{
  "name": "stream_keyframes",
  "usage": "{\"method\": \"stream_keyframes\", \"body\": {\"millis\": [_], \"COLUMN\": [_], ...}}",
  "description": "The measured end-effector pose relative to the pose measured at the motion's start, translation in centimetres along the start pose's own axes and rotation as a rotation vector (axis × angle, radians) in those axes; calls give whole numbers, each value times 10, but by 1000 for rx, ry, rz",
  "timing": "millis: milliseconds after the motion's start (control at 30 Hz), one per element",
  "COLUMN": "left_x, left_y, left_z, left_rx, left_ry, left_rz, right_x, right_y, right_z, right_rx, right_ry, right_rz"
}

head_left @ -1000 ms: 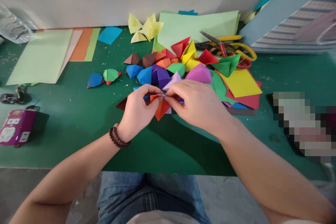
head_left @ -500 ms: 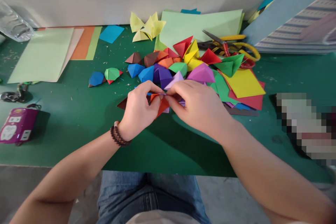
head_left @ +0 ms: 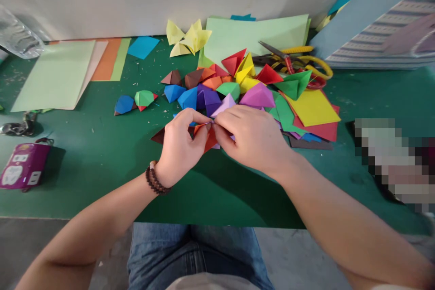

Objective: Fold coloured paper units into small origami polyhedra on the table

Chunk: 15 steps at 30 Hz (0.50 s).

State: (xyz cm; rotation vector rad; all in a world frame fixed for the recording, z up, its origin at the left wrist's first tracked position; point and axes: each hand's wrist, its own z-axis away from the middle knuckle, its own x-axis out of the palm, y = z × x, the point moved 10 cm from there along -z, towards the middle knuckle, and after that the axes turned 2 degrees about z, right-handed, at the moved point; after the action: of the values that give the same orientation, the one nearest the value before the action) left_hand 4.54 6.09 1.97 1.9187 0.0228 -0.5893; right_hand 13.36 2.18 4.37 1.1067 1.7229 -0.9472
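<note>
Orange origami piece (head_left: 208, 138) lies mid-bench, just before the heap of folded paper shapes (head_left: 217, 86). The left hand (head_left: 180, 147), beaded bracelet (head_left: 155, 180) at its wrist, pinches it narrowly from the left; the right hand (head_left: 251, 138) pinches narrowly from the right. Firm fingertip pressure, kept close together, suits such small folds.

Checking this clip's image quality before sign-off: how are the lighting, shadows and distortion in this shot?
Head view: soft, fairly even light with little glare; the right hand casts a broad shadow on the green mat. Head view: a pixelated block obscures the right side, and wide-angle distortion stretches the right forearm.
</note>
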Motion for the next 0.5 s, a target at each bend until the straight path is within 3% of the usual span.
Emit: {"method": "stream_keyframes", "body": {"millis": [133,500], "left_x": [2,-4], "left_y": [-3,-12], "left_z": [0,-8], "left_rx": [-9,-98], "left_ry": [3,-11], "left_rz": [9,77], "right_x": [1,4], "right_y": [4,17], "right_z": [0,3], "right_rx": [46,152], "right_ry": [34,-22], "right_rz": [-32,-63]}}
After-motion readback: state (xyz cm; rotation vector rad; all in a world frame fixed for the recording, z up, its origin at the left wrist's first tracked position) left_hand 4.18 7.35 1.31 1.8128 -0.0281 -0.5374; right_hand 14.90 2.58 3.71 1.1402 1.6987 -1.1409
